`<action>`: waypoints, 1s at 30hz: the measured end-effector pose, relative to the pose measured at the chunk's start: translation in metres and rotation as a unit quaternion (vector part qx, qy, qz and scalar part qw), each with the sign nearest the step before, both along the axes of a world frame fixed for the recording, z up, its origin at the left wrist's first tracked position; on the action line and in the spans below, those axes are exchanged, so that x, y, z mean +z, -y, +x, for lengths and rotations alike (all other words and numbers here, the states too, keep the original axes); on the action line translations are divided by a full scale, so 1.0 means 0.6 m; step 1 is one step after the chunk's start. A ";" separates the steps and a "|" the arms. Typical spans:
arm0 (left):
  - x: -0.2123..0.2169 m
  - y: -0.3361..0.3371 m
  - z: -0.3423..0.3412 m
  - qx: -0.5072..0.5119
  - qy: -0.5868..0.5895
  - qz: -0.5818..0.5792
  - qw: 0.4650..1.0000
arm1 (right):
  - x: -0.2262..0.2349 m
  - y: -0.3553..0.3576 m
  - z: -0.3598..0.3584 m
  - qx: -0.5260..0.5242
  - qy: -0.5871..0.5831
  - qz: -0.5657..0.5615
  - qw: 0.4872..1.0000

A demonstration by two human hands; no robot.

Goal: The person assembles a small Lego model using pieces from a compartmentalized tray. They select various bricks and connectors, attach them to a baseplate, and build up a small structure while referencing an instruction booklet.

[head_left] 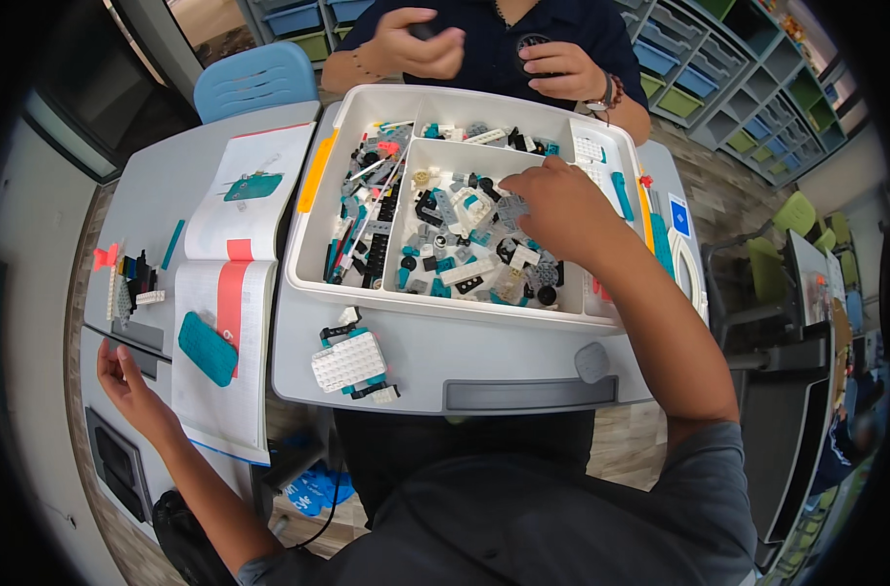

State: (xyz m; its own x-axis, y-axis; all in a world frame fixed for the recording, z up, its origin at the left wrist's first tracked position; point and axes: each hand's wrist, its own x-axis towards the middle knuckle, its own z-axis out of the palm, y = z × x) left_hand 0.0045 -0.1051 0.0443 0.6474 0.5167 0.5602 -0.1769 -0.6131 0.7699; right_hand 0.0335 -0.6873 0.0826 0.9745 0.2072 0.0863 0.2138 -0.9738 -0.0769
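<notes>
White plastic forms the tray (445, 311), which sits on the grey desk (504, 361) and is split into compartments full of small building pieces (455, 244) in grey, black, white and teal. Over the middle compartment, the right hand (562, 210) reaches down among those pieces, fingers curled and touching them; whether it has hold of one I cannot tell. Well apart, the left hand (132, 386) is at the desk's near left edge, palm open, fingers spread, holding nothing, just beside the booklet (232, 293). On the booklet's lower page lies a teal plate (208, 348). In front of the tray stands a small build (352, 363), white studded on top with teal and black parts, touched by neither hand. Further left on the desk is a cluster of loose parts (127, 283). Across the desk sits another person in a dark shirt, their 2 hands (421, 44) raised near the chest and closed around something small and dark. Behind them are a blue chair (254, 78) and shelves (758, 98) of bins.
</notes>
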 end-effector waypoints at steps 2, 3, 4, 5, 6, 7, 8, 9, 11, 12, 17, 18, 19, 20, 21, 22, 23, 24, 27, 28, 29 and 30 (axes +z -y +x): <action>0.011 0.048 -0.006 -0.011 0.016 -0.011 1.000 | -0.020 0.018 0.001 -0.001 -0.007 -0.067 0.998; 0.014 0.061 -0.011 -0.012 0.018 -0.013 1.000 | -0.024 0.020 0.000 0.005 -0.007 -0.057 0.998; 0.012 0.064 -0.016 -0.011 0.011 -0.015 1.000 | -0.028 0.022 -0.003 0.010 -0.007 -0.048 0.999; 0.011 0.069 -0.016 -0.014 0.007 -0.020 1.000 | -0.030 0.024 -0.006 0.014 -0.006 -0.039 0.999; 0.011 0.075 -0.018 -0.016 0.003 -0.023 1.000 | -0.031 0.026 -0.005 0.019 -0.007 -0.039 0.999; 0.011 0.081 -0.019 -0.020 0.002 -0.030 0.999 | -0.029 0.028 -0.003 0.024 -0.007 -0.038 0.999; 0.012 0.090 -0.020 -0.026 0.003 -0.034 0.999 | -0.027 0.031 -0.004 0.028 -0.007 -0.038 0.999; 0.013 0.097 -0.022 -0.030 0.006 -0.038 0.999 | -0.018 0.031 -0.005 0.016 0.006 -0.005 1.000; 0.017 0.115 -0.027 -0.041 0.013 -0.041 0.998 | 0.006 0.033 -0.013 -0.007 0.032 0.061 0.998; 0.019 0.122 -0.029 -0.048 0.016 -0.042 0.998 | 0.014 0.036 -0.017 -0.021 0.037 0.115 0.992; 0.027 0.148 -0.047 -0.073 0.003 -0.038 0.997 | 0.062 0.033 -0.054 -0.115 0.008 0.252 0.961; 0.027 0.155 -0.050 -0.080 -0.002 -0.037 0.996 | 0.073 0.028 -0.065 -0.135 -0.013 0.261 0.956; 0.025 0.160 -0.052 -0.089 -0.005 -0.035 0.995 | 0.084 0.020 -0.071 -0.151 -0.033 0.270 0.950; 0.021 0.167 -0.053 -0.100 -0.009 -0.031 0.994 | 0.086 0.015 -0.073 -0.168 -0.053 0.279 0.944; 0.018 0.175 -0.052 -0.113 -0.012 -0.028 0.993 | 0.081 0.018 -0.072 -0.149 -0.037 0.266 0.952; 0.011 0.184 -0.052 -0.128 -0.017 -0.023 0.991 | 0.070 0.022 -0.071 -0.130 -0.021 0.253 0.958; 0.004 0.194 -0.051 -0.142 -0.022 -0.018 0.989 | 0.057 0.025 -0.069 -0.111 -0.005 0.241 0.964; -0.003 0.208 -0.046 -0.179 -0.030 -0.017 0.983 | 0.042 0.026 -0.068 -0.088 0.007 0.215 0.973; -0.026 0.245 -0.036 -0.187 -0.042 0.087 0.977 | 0.011 0.029 -0.052 -0.027 0.028 0.138 0.990; -0.027 0.263 -0.038 -0.184 -0.048 0.138 0.972 | 0.005 0.028 -0.045 -0.012 0.021 0.114 0.993; -0.031 0.271 -0.038 -0.193 -0.055 0.160 0.966 | 0.000 0.030 -0.038 0.003 0.013 0.091 0.996; -0.035 0.275 -0.044 -0.199 -0.066 0.184 0.960 | -0.009 0.033 -0.030 0.010 0.012 0.074 0.997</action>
State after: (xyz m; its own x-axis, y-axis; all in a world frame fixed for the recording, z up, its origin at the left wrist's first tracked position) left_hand -0.0218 -0.2699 0.0232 0.8308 -0.0035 0.5565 -0.3688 -0.7524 0.5458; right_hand 0.0153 -0.7069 0.0775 0.9677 0.2100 0.1398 0.2366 -0.9477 -0.2141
